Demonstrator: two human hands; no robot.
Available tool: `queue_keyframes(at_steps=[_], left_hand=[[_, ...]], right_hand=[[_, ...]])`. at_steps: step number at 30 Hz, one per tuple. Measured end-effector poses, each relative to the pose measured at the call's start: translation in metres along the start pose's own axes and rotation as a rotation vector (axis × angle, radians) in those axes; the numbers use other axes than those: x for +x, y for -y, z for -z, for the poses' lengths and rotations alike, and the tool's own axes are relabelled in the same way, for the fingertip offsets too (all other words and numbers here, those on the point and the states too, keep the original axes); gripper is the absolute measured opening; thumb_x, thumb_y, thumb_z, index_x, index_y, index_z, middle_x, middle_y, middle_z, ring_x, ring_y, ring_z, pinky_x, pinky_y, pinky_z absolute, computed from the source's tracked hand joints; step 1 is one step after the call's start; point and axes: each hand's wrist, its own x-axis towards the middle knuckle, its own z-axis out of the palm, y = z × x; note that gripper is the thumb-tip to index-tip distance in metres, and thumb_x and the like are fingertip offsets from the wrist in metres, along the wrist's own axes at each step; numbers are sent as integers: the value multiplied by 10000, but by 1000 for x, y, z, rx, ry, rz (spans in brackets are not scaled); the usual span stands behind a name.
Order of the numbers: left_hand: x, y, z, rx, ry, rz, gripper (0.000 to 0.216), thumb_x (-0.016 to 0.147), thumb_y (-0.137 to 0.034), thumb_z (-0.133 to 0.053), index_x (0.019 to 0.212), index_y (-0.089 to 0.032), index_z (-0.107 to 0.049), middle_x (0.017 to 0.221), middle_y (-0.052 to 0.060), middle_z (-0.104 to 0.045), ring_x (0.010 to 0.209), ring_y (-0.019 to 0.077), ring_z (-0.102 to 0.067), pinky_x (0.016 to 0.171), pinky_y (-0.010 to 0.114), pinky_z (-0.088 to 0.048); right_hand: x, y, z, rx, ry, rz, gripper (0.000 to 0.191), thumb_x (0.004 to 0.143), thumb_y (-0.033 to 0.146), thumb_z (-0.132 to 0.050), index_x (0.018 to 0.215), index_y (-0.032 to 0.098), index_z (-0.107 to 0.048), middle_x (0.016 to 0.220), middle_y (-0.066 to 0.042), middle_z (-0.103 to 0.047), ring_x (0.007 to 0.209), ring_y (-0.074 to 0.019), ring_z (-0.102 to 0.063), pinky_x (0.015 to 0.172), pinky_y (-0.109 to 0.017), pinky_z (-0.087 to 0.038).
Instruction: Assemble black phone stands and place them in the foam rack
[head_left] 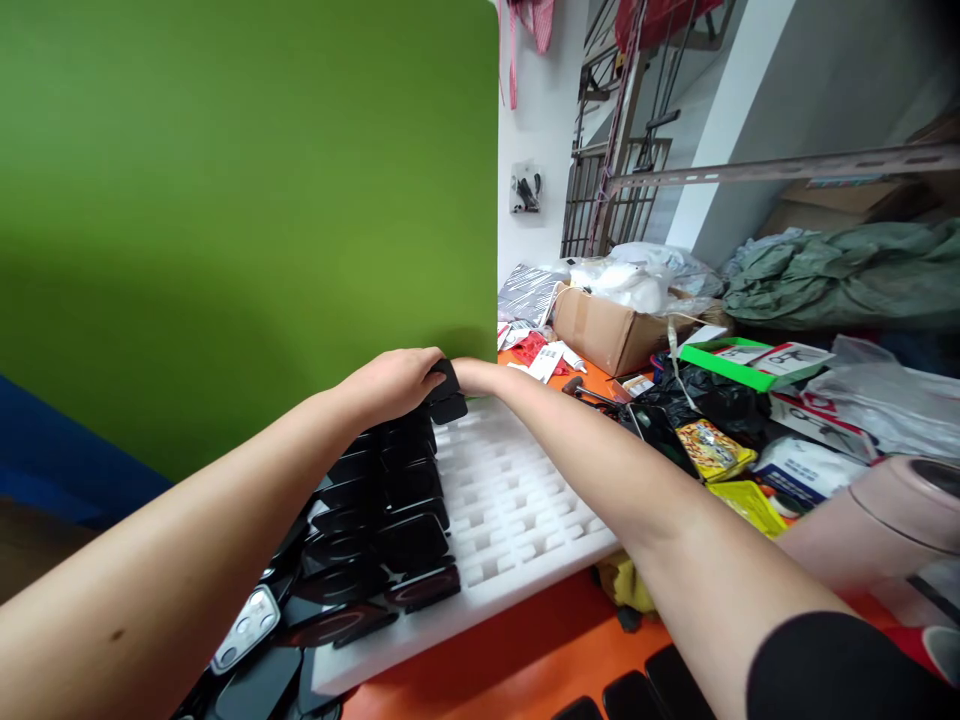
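1. Fingers of my left hand [394, 382] are curled shut over a small black piece [448, 395] at the far edge of the white foam tray [517, 510]. I grip from above, I judge, because the piece stands on edge there and only its top is free to catch.
2. My right hand [476, 375] meets the same piece from the tray's right side. The piece and my left fingers cover its fingertips, so I cannot tell whether it pinches or only steadies.
3. That black piece sits at the head of the filled rows, at the tray's far edge, between my two hands.
4. Rows of black pieces [390, 520] fill the tray's left half, each leaning in its own slot, apart from its neighbour. The foam ribs, as I read it, keep the glossy faces from rubbing. The slots in the tray's right half show only bare white foam.
5. Off the tray's near left corner a silver-faced piece [247, 625] lies loose among more black ones, heaped rather than slotted.
6. The tray rests on an orange table [510, 670]. A green board [247, 200] stands upright behind the tray's far left. A cardboard box [607, 335] sits well beyond its far right corner, and a pink cylinder [877, 520] lies to its right.
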Motion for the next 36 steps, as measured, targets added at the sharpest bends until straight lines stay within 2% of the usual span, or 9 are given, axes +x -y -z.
queue_keyframes(at_steps=[6, 11, 16, 19, 23, 26, 30, 33, 36], left_hand=[[6, 1, -16, 13, 24, 6, 263, 857, -319, -354, 1017, -195, -521, 918, 52, -632, 790, 196, -596, 639, 254, -417], [6, -5, -32, 79, 57, 1, 265, 858, -305, -352, 1023, -180, -517, 937, 78, -621, 853, 213, -582, 703, 283, -408], [8, -20, -38, 212, 40, 69, 259, 797, -182, -428, 1015, -100, -542, 1010, 179, -578, 991, 300, -514, 792, 381, -362], [5, -30, -25, 223, 31, 83, 245, 773, -169, -455, 966, -77, -574, 966, 196, -584, 952, 316, -526, 759, 387, -377], [-29, -57, -2, 153, -64, 44, 326, 842, -265, -388, 1107, -122, -513, 1065, 155, -548, 1010, 302, -495, 828, 402, -359], [-82, -93, 0, -130, -94, -127, 330, 868, -340, -366, 1146, -210, -491, 1079, 69, -565, 951, 228, -539, 819, 341, -399], [-156, -152, -25, -386, 129, -347, 255, 875, -312, -373, 1021, -265, -577, 897, 25, -637, 804, 204, -581, 747, 344, -438], [-191, -191, -58, -511, 193, -331, 268, 880, -248, -350, 1011, -238, -584, 921, 49, -630, 829, 210, -581, 736, 349, -455], [-204, -224, -95, -682, 253, -260, 281, 881, -260, -346, 1051, -244, -570, 971, 55, -622, 873, 204, -583, 749, 344, -471]], right_hand=[[-35, 1, 12, -76, -219, 19, 332, 774, 125, -455, 1079, 178, -576, 1123, -70, -591, 995, -195, -527, 840, -281, -385], [-46, -8, -4, -72, -266, 74, 344, 822, 179, -457, 1154, 168, -550, 1164, -64, -568, 1064, -161, -501, 906, -255, -366], [-63, 3, -17, -122, -356, -11, 409, 838, 192, -446, 1237, 108, -474, 1322, -145, -409, 1200, -212, -385, 982, -330, -304], [-123, 34, -28, -174, -370, -12, 397, 841, 235, -450, 1225, 138, -478, 1213, -129, -511, 1111, -211, -467, 927, -337, -360], [-255, 77, -72, -205, 95, 140, 291, 849, 363, -435, 1050, 228, -596, 923, -59, -659, 877, -200, -597, 787, -315, -449], [-344, 93, -126, -354, 242, 204, 393, 777, 447, -529, 1110, 242, -568, 1147, -128, -582, 1049, -283, -536, 872, -404, -416], [-410, 99, -193, -503, 155, 122, 369, 797, 379, -542, 1159, 320, -506, 1218, -93, -543, 1060, -248, -547, 796, -333, -474], [-433, 108, -221, -604, 30, 114, 393, 835, 390, -483, 1212, 289, -442, 1207, -89, -552, 1044, -241, -555, 746, -303, -493], [-447, 119, -230, -662, -49, 150, 365, 871, 346, -423, 1219, 238, -439, 1173, -84, -575, 1050, -236, -546, 789, -318, -482]])
